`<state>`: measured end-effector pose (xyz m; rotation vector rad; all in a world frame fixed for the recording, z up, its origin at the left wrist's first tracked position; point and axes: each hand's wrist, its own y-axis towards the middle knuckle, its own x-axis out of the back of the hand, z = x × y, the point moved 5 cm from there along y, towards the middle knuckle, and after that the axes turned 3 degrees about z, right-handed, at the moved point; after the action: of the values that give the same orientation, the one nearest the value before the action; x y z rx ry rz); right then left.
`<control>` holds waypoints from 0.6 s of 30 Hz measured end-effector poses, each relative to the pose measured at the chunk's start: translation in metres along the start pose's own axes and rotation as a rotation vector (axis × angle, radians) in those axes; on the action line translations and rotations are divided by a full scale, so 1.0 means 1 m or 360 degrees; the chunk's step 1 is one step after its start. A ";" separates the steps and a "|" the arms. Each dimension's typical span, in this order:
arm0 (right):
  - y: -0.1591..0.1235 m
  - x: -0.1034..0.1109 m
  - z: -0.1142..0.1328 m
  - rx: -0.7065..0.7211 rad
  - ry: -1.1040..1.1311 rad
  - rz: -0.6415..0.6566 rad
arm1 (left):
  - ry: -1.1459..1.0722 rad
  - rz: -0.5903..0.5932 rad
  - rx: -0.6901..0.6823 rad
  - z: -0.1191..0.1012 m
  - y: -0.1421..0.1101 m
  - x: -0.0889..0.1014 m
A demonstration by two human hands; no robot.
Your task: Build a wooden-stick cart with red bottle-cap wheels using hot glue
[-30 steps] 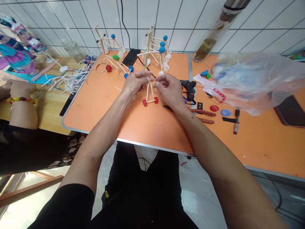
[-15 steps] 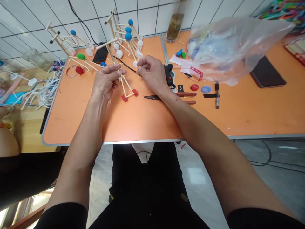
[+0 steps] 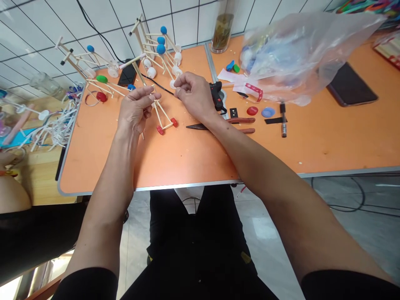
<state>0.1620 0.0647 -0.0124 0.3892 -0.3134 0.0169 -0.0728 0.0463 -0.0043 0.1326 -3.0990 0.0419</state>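
Note:
My left hand (image 3: 135, 109) is closed in a pinch around a small wooden-stick frame (image 3: 163, 111) with red wheels at its near end. A longer stick with a pale crosspiece rises behind its fingers. To the right, my right hand (image 3: 195, 96) hovers over the table with thumb and fingers pressed together; whatever may be between them is too small to make out. Beside that wrist lies a black glue gun (image 3: 215, 95), partly covered. Pliers (image 3: 242, 120) with red-brown handles lie under the right forearm. Behind the left hand stands another stick model (image 3: 109, 85) with green and red parts.
More stick models with blue balls (image 3: 161, 48) and white wheels stand by the tiled wall. A glass of brown liquid (image 3: 222, 35), a plastic bag (image 3: 281, 58), a phone (image 3: 353, 87) and a marker (image 3: 283, 125) are to the right. Another person's arm (image 3: 12, 191) shows at left.
The camera view has shifted slightly. Both hands keep nearly the same pose, with the red-wheeled stick frame still in the left fingers.

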 end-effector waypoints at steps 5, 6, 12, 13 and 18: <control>-0.001 -0.001 -0.001 0.0018 -0.0008 -0.0002 | -0.0046 -0.0033 0.0008 0.000 -0.001 -0.001; -0.001 -0.002 -0.003 0.0015 0.0001 0.0003 | -0.0054 -0.0041 0.0010 0.000 -0.002 -0.001; 0.002 -0.007 -0.013 0.0055 0.0048 0.0010 | -0.0125 -0.0045 0.0010 -0.001 -0.003 -0.004; 0.002 -0.007 -0.014 0.0063 0.0053 0.0007 | -0.0127 -0.0045 0.0009 -0.001 -0.003 -0.004; 0.002 -0.007 -0.014 0.0073 0.0043 0.0020 | -0.0103 -0.0063 0.0018 -0.002 -0.005 -0.005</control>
<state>0.1593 0.0719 -0.0262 0.4321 -0.2890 0.0419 -0.0670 0.0416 -0.0019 0.1997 -3.1601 0.0551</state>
